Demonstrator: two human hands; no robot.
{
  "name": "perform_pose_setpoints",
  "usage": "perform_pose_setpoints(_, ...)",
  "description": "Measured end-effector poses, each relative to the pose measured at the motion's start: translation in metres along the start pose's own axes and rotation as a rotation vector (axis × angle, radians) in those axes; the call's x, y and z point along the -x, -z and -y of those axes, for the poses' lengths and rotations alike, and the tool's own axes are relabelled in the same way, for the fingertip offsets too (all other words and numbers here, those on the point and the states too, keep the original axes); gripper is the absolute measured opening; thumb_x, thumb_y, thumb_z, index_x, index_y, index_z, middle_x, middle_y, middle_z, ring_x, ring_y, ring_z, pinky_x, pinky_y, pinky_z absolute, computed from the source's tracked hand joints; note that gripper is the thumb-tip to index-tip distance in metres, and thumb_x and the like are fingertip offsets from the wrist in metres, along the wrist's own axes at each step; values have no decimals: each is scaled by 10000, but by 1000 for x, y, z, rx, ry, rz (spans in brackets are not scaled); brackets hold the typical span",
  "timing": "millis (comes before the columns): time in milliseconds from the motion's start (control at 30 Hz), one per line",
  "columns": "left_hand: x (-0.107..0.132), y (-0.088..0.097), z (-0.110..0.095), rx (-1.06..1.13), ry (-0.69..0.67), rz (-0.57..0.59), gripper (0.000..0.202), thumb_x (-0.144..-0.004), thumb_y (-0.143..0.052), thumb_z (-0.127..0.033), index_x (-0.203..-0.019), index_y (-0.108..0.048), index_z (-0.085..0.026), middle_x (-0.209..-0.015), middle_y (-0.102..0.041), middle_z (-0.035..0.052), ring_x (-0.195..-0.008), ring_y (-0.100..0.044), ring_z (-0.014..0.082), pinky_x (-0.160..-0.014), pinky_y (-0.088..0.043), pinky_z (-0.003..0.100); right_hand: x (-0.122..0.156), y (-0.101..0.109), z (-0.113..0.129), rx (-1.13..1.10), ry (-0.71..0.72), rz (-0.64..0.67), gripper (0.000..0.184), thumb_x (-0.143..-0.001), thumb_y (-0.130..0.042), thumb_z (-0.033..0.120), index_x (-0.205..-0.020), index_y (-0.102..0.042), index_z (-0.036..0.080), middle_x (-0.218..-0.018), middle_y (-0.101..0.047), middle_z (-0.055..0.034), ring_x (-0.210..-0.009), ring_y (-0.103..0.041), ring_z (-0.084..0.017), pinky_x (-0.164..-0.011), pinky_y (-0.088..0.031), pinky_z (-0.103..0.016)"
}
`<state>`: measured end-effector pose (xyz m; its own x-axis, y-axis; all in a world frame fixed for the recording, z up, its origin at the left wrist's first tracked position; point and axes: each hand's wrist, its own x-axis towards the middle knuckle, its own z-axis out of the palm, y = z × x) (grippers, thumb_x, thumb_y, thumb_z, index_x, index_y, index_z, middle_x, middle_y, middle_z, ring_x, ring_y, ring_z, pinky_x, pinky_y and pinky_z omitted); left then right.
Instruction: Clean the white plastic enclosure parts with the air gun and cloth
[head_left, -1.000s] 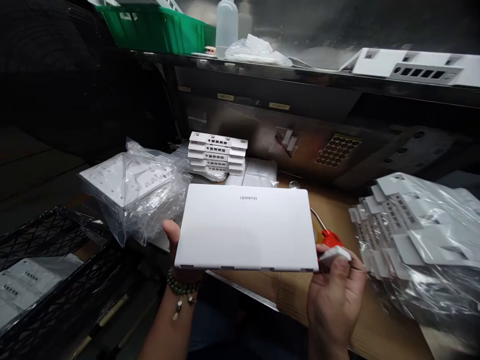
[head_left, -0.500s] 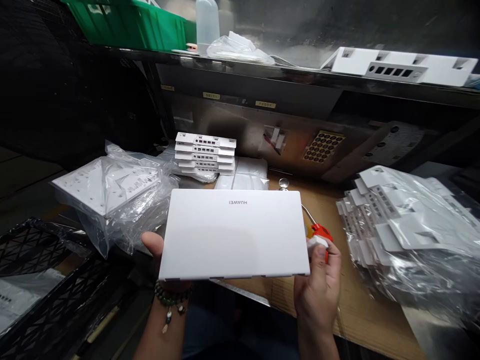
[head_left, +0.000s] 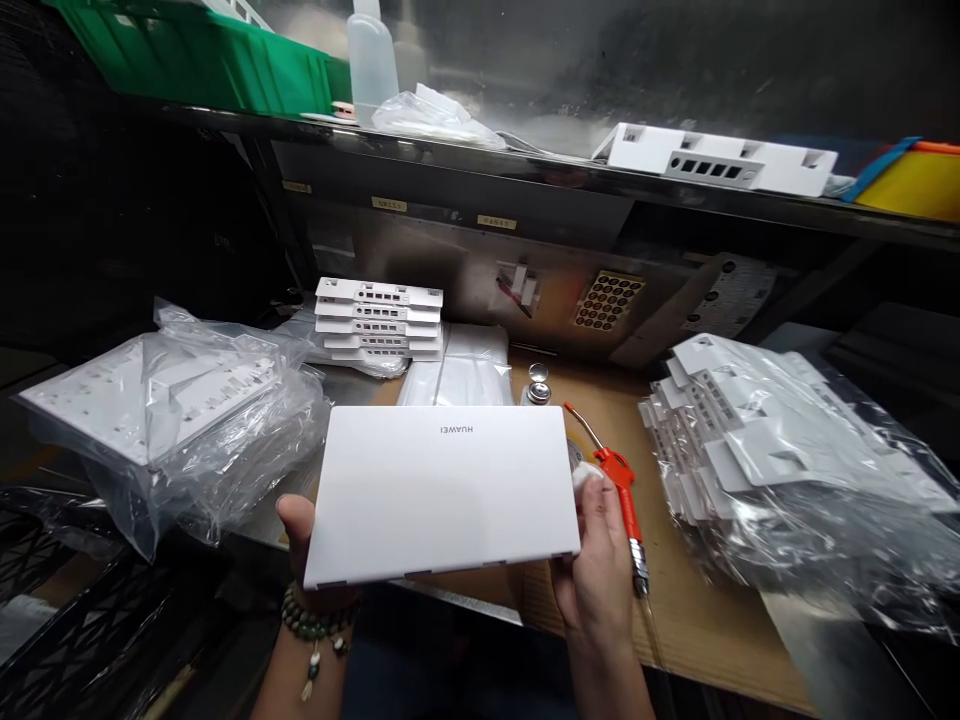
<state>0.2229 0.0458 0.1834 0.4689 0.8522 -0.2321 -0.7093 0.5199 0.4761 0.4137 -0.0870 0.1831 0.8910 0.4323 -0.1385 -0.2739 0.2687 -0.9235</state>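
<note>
A white plastic router cover (head_left: 446, 505) marked HUAWEI is held up in front of me, its lettering upside down. My left hand (head_left: 298, 530) grips its left edge, thumb showing and the other fingers hidden beneath. At the right edge, my right hand (head_left: 600, 560) touches the cover while pinching a small white wad, probably cloth (head_left: 587, 474). Just right of that hand lies a red air blow gun (head_left: 621, 490) with a metal nozzle. A small metal-topped bottle (head_left: 538, 388) stands behind the cover.
Bagged white panels (head_left: 172, 410) lie left, and bagged covers (head_left: 772, 430) right. Behind stands a stack of white covers (head_left: 379, 322). The shelf above bears a green bin (head_left: 202, 65), a plastic bottle (head_left: 372, 70) and another cover (head_left: 720, 165). A black crate (head_left: 90, 640) is lower left.
My view has shifted to the right, so the surroundings appear further left. The cover and both hands sit slightly lower and left in view; the cover is tilted a little. Both grips look the same.
</note>
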Motion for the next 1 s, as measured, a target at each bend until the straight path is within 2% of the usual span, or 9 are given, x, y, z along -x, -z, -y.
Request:
perform_pose_setpoints(167,-1,3,-5,-61,58,-116,610,-1008,-252,-610,-1441,-581,-334,-1048,-808,92,-1045,-749,357,-874,-626,487,1,4,-2,-80,4,-11,441,-895,-681,593,-1132,-564,241,-942,-721,1,-757,-711,-157,-675,-576,-278)
perform_pose_setpoints(333,-6,-8,-15,-201,175,-187,431,-903,-681,-184,-1324,-679,-273,-1066,-806,91,-962,-770,339,-763,-653,380,-8,21,-3,26,289,117,319,-966,-630,499,-1135,-541,243,-906,-729,-11,-721,-698,-149,-665,-558,-280)
perform_pose_setpoints(400,-6,-9,-19,-343,128,-166,430,-798,-753,-18,-1179,-755,-217,-1007,-814,76,-872,-784,272,-741,-642,289,-15,30,3,146,481,86,284,-965,-647,458,-1110,-563,229,-894,-732,-18,-763,-696,-148,-705,-558,-281)
perform_pose_setpoints(467,-6,-7,-22,-577,-40,-42,348,-709,-830,-7,-979,-813,-227,-940,-819,34,-817,-779,223,-750,-629,235,-22,36,13,198,572,0,271,-967,-652,440,-1101,-563,223,-882,-730,-11,-711,-676,-126,-677,-545,-260)
perform_pose_setpoints(533,-8,-5,-24,-894,-205,221,236,-679,-892,-136,-868,-835,-266,-907,-819,20,-821,-774,235,-758,-634,242,-25,39,24,148,464,4,283,-983,-616,472,-1111,-539,232,-898,-728,-1,-534,-602,-86,-527,-494,-222)
perform_pose_setpoints(600,-11,-8,-25,-1144,-258,511,158,-749,-856,-267,-904,-846,-292,-946,-819,46,-877,-774,281,-754,-646,292,-26,38,31,66,233,119,320,-982,-590,530,-1093,-525,237,-926,-732,-7,-388,-504,-59,-378,-398,-200)
perform_pose_setpoints(667,-14,-16,-25,-1221,-265,670,139,-837,-777,-296,-958,-846,-295,-975,-817,71,-896,-774,293,-727,-641,305,-24,37,33,9,47,212,374,-937,-633,576,-1034,-534,228,-917,-739,-19,-362,-508,-69,-331,-377,-199)
perform_pose_setpoints(833,-16,-34,-19,-1179,-271,735,134,-858,-786,-288,-980,-841,-278,-958,-816,70,-853,-761,260,-843,-607,358,-22,39,25,-114,-72,136,428,-811,-797,534,-1012,-601,212,-749,-705,10,-517,-631,-115,-480,-521,-217)
perform_pose_setpoints(1000,-18,-31,-18,-1190,-303,730,261,-812,-821,-452,-972,-842,-247,-950,-813,111,-889,-753,289,-833,-577,364,-23,43,19,-128,-98,100,404,-793,-816,517,-989,-648,207,-724,-680,16,-565,-625,-121,-527,-527,-227)
